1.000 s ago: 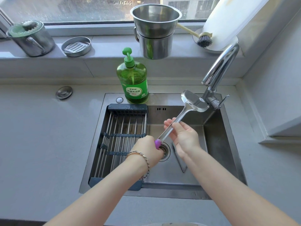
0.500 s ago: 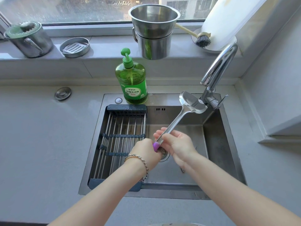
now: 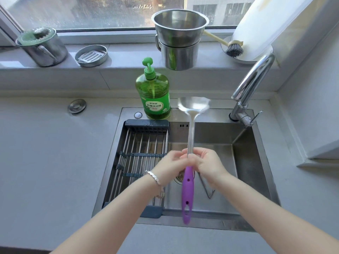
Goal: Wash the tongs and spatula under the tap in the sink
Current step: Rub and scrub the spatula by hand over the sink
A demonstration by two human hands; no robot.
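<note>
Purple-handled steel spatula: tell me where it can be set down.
For the spatula: bare grey countertop left of the steel sink, nearer than the round metal cap; the dark-framed wire rack also holds nothing. Crowded: the windowsill with stacked steel pots, and the sink floor where metal tongs lie.

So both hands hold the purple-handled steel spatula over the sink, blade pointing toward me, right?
No. In the head view, both the left hand and right hand hold the purple-handled steel spatula over the steel sink, but its blade points away, toward the window.
</note>
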